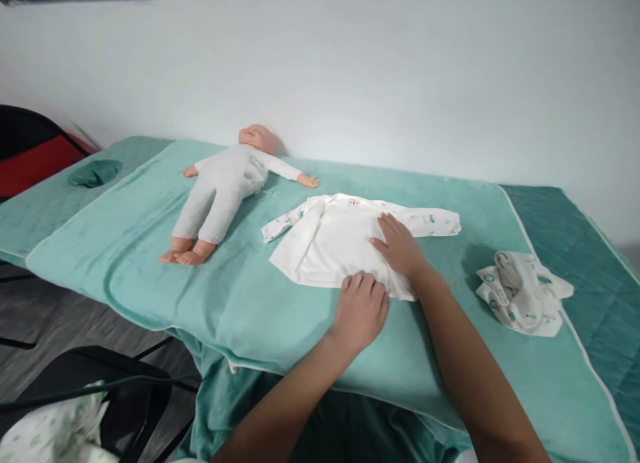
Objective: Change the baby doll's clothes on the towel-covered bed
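Observation:
A white baby shirt (330, 243) lies spread on the green cover, its patterned sleeves stretched out to both sides and a small label at the neck. My right hand (400, 246) rests flat on its right part, fingers extended and slightly apart. At the lower hem is my left hand (361, 309), its fingers curled over the fabric edge; the thumb side is partly hidden. To the left of the shirt, a baby doll (225, 189) in a white cloth body lies on its back, arms out, bare feet toward me.
A crumpled patterned baby garment (525, 293) sits on the right of the green cover (280, 329). The bed has a face hole (95, 173) at far left. A white wall (400, 83) stands behind. Black chairs (85, 376) are at the left, one with patterned cloth (60, 429) on it.

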Available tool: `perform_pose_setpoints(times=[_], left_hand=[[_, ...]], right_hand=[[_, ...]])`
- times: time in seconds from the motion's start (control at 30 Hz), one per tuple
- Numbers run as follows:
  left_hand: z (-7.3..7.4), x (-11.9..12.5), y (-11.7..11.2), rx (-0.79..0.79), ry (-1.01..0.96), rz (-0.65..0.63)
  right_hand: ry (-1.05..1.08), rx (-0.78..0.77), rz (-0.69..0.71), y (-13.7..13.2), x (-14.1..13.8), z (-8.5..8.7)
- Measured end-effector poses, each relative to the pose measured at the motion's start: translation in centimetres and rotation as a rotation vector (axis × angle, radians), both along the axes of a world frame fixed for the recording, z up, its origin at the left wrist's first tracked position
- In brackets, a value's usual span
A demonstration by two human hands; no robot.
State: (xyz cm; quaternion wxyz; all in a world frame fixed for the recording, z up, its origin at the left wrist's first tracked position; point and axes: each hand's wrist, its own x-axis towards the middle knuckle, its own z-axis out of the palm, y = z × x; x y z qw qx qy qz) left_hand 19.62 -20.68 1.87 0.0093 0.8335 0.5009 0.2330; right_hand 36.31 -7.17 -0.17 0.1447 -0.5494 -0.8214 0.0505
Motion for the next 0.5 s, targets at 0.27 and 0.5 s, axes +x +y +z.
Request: perform_pose_setpoints(times=[0.27,0.5], left_hand=[[0.1,-0.5,0.1,-0.042,-0.067,-0.008],[0.0,-2.7,0.7,0.037,0.015,0.032]], right_hand=[[-0.091,0.079,-0.017,-0.9,-0.5,0.0],[-0.143,0.144,-0.031,-3.5,-1.5,0.2]])
